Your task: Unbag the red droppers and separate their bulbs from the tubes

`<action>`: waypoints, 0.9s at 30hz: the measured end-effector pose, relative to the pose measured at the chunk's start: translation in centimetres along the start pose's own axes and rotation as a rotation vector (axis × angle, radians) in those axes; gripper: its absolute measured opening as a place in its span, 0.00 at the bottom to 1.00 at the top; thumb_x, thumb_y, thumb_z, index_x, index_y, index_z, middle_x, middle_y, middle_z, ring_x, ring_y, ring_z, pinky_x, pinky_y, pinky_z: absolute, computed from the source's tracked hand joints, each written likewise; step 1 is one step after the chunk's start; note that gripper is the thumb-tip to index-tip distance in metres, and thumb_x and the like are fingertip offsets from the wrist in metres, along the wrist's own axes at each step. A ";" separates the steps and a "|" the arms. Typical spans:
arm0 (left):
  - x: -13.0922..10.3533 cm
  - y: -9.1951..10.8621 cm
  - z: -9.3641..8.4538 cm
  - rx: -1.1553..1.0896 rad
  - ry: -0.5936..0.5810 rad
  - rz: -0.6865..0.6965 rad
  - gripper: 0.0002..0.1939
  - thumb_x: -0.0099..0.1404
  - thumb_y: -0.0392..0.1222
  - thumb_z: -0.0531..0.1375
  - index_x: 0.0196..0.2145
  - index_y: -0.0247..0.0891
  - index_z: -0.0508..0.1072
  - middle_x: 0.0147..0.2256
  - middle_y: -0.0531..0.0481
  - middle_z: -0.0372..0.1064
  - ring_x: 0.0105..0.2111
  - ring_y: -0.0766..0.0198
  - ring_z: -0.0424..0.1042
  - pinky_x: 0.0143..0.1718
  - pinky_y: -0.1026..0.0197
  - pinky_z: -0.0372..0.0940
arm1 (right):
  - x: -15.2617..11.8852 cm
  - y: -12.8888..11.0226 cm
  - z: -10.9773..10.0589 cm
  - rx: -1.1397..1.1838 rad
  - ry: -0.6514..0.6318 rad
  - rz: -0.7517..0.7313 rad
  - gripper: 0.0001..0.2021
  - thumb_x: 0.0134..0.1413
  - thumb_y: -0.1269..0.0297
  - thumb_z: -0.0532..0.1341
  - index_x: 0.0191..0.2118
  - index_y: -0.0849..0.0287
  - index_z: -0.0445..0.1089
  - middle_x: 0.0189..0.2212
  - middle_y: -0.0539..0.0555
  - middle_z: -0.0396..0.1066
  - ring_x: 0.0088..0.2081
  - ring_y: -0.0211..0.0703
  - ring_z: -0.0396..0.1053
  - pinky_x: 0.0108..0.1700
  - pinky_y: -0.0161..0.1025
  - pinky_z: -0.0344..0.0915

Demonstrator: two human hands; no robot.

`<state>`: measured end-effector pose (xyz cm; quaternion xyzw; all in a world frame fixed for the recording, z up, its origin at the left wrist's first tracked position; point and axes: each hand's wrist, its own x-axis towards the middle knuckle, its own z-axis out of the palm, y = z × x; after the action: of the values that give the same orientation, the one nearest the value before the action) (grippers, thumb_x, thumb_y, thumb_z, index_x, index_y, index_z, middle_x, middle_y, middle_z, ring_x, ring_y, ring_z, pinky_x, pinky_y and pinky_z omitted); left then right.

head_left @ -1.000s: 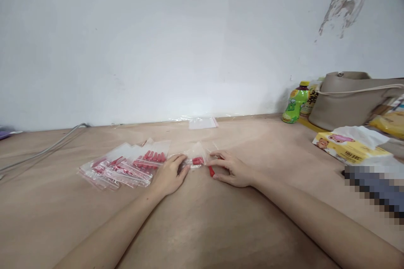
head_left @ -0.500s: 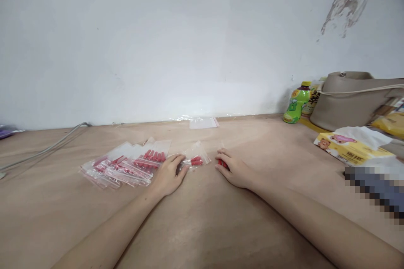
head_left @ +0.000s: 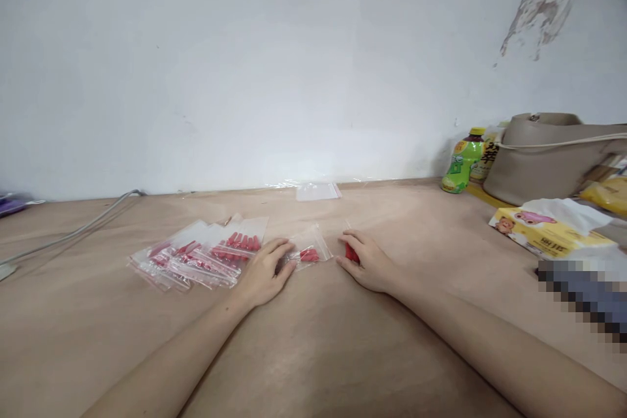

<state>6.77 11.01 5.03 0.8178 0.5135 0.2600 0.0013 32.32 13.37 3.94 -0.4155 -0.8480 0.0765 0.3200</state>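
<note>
My left hand (head_left: 267, 272) rests on the table with thumb and fingers apart, its fingertips at the left edge of a clear zip bag (head_left: 313, 238). Red pieces (head_left: 309, 255) lie in or under that bag; which one I cannot tell. On the right, my right hand (head_left: 366, 261) curves around more red pieces (head_left: 351, 253), thumb and fingers spread, partly hiding them. Left of my left hand, several clear zip bags (head_left: 196, 258) with red pieces inside overlap in a fanned pile.
A flat zip bag (head_left: 317, 192) lies by the wall. A grey cable (head_left: 93, 228) runs at the left. At the right are a green bottle (head_left: 462, 162), a beige bag (head_left: 533, 163), a yellow tissue pack (head_left: 548, 232) and a blurred-out dark object (head_left: 582, 294).
The view has shifted slightly. The clear bag between my hands lies a little nearer my right hand, and more red shows beneath my right hand's fingers.
</note>
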 end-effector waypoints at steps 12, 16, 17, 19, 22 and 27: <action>-1.4 0.9 -0.9 0.011 -0.070 0.099 0.20 0.63 0.47 0.50 0.51 0.42 0.64 0.50 0.47 0.64 0.51 0.57 0.62 0.51 0.51 0.59 | 1.3 -2.4 -0.9 -0.069 -0.088 -0.086 0.08 0.53 0.64 0.56 0.36 0.52 0.72 0.30 0.52 0.67 0.37 0.42 0.60 0.41 0.43 0.50; -1.6 1.1 -1.0 0.032 -0.084 0.107 0.20 0.63 0.47 0.50 0.51 0.43 0.64 0.51 0.47 0.63 0.51 0.56 0.61 0.51 0.50 0.58 | 2.1 -3.7 -1.0 -0.063 -0.182 -0.130 0.10 0.54 0.57 0.56 0.37 0.49 0.72 0.31 0.51 0.67 0.37 0.43 0.60 0.41 0.43 0.48; -1.6 1.1 -1.0 0.029 -0.084 0.111 0.20 0.63 0.47 0.50 0.51 0.42 0.64 0.51 0.47 0.62 0.51 0.56 0.61 0.51 0.50 0.58 | 2.3 -4.1 -1.1 -0.058 -0.204 -0.144 0.10 0.53 0.55 0.56 0.37 0.48 0.72 0.31 0.51 0.67 0.37 0.43 0.60 0.41 0.43 0.48; -1.5 1.1 -1.0 0.024 -0.084 0.114 0.20 0.63 0.47 0.50 0.51 0.42 0.65 0.51 0.46 0.63 0.51 0.56 0.61 0.52 0.51 0.58 | 2.8 -4.6 -1.2 -0.064 -0.262 -0.158 0.11 0.52 0.53 0.57 0.36 0.49 0.72 0.30 0.51 0.66 0.37 0.44 0.60 0.41 0.43 0.49; -1.4 1.0 -1.0 0.019 -0.080 0.114 0.19 0.62 0.47 0.51 0.51 0.42 0.65 0.51 0.46 0.63 0.51 0.56 0.62 0.51 0.51 0.59 | 3.4 -5.1 -1.1 -0.085 -0.336 -0.119 0.08 0.48 0.55 0.60 0.32 0.52 0.72 0.31 0.52 0.65 0.38 0.46 0.61 0.40 0.43 0.51; -1.5 0.9 -0.9 0.014 -0.073 0.106 0.18 0.62 0.45 0.51 0.50 0.43 0.65 0.51 0.48 0.63 0.51 0.57 0.62 0.50 0.53 0.59 | 3.7 -4.9 -0.8 -0.033 -0.339 -0.071 0.08 0.40 0.60 0.64 0.31 0.53 0.70 0.33 0.52 0.65 0.40 0.46 0.61 0.42 0.43 0.52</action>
<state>6.63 9.08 5.45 0.8527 0.4711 0.2260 0.0005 27.90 12.92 8.30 -0.3714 -0.9052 0.1202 0.1679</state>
